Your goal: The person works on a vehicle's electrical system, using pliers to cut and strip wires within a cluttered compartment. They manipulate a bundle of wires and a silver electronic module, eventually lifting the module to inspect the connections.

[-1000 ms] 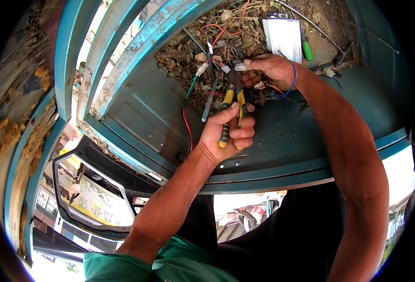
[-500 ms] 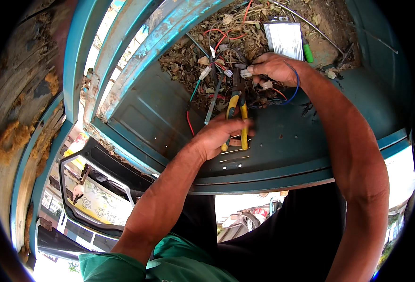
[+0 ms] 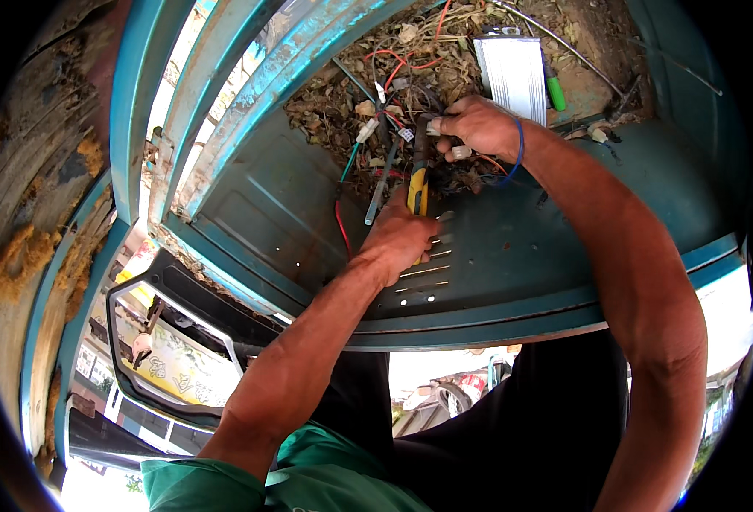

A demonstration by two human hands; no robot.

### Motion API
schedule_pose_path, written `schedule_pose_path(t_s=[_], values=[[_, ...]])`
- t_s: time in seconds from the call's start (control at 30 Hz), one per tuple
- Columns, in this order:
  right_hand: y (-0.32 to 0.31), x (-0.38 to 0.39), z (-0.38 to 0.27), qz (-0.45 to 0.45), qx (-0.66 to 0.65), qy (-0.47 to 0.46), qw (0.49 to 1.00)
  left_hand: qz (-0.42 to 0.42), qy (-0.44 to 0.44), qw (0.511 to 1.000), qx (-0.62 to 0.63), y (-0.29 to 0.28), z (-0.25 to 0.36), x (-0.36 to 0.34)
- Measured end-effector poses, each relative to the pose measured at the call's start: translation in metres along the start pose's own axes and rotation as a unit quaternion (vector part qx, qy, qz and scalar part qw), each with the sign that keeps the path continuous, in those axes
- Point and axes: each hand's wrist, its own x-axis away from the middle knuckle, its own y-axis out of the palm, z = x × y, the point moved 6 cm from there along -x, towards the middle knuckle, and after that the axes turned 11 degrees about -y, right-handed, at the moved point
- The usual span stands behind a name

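My left hand is wrapped round the yellow handles of a pair of pliers, squeezed close together. The dark jaws point away from me and meet a small white wire connector. My right hand pinches that connector between thumb and fingers. A blue wire loops over the right wrist. Below the right fingers hangs another pale connector. Left of the jaws lie a white multi-pin plug and a white connector with green and red wires. Exactly what the jaws grip is too small to tell.
Dry leaves cover the far part of the teal metal compartment. A silver finned metal box sits beyond my right hand, with a green handle beside it. Slatted teal bars rise at the left. A grey tube lies near the pliers.
The pliers' handles, spread before, are now squeezed together in my left hand. Both hands have shifted slightly left, and the right hand still pinches the connector.
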Motion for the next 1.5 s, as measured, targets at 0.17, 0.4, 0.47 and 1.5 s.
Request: schedule_pose_path(t_s=[0.17, 0.4, 0.47, 1.5], values=[[-0.002, -0.003, 0.007, -0.015, 0.022, -0.012, 1.0, 0.034, 0.029, 0.998, -0.042, -0.009, -0.012, -0.021], [0.005, 0.007, -0.016, -0.031, 0.211, -0.019, 0.977, 0.154, 0.113, 0.953, -0.237, -0.014, -0.001, -0.009], [0.003, 0.005, -0.014, -0.023, 0.25, 0.023, 0.968, 0.155, 0.098, 0.953, -0.241, -0.014, 0.0, -0.007], [-0.01, 0.013, -0.01, -0.042, 0.081, -0.074, 0.993, -0.36, -0.097, 0.864, 0.338, 0.012, -0.011, 0.012]])
